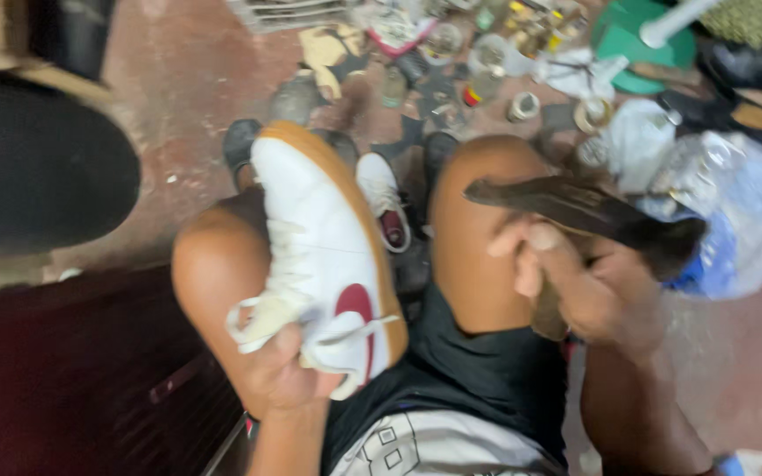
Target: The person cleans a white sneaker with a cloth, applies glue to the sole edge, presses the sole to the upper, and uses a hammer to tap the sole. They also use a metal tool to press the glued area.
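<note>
My left hand [280, 375] grips a white sneaker [319, 238] by its heel end, toe pointing away over my left knee. The shoe has white laces, a tan rubber sole and a dark red mark on its side. My right hand [575, 282] is closed around the wooden handle of a long dark brush [593, 216], held across my right knee. A second white sneaker [385, 198] with a red lining lies on the floor between my knees.
Small tins, jars, lids and rags [478, 62] litter the reddish floor ahead. A green round base with a white pole [637, 40] stands at the back right. Clear plastic bags [734, 203] lie to the right. A large dark rounded object [37, 167] is at the left.
</note>
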